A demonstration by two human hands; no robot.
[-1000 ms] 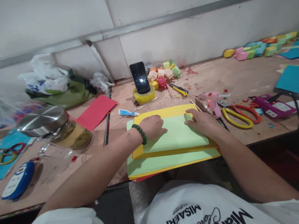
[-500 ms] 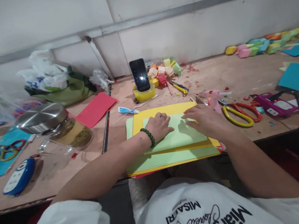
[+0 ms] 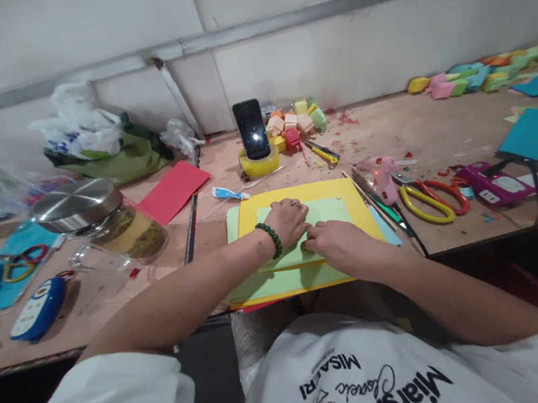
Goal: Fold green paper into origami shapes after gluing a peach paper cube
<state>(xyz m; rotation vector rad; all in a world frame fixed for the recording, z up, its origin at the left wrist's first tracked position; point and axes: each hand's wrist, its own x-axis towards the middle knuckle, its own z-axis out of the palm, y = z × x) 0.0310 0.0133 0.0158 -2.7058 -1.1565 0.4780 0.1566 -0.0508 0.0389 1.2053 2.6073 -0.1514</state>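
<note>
A light green paper sheet [image 3: 320,208] lies on a larger yellow sheet [image 3: 362,209], with another light green sheet [image 3: 256,287] under them. My left hand [image 3: 288,224], beside a green bead bracelet, rests palm down on the upper green sheet, fingers extended. Close by, my right hand [image 3: 341,244] touches the same sheet with slightly bent fingers, its tips near the left hand. The right hand and forearm hide the sheet's lower right part. Farther right lie a pink glue gun [image 3: 383,178] and yellow-and-orange-handled scissors [image 3: 428,204].
Behind the papers, a phone [image 3: 251,130] leans on a yellow tape roll [image 3: 259,164], near folded paper pieces [image 3: 292,136] and a cutter [image 3: 323,153]. Left are a red sheet [image 3: 174,192], a lidded glass jug [image 3: 132,235] and a blue-white device [image 3: 40,310]. A purple device [image 3: 492,185] lies right.
My right hand has moved left and toward me across the green sheet, close to my left hand. More of the yellow sheet's right side and a green tool now show. My left hand stays nearly in place.
</note>
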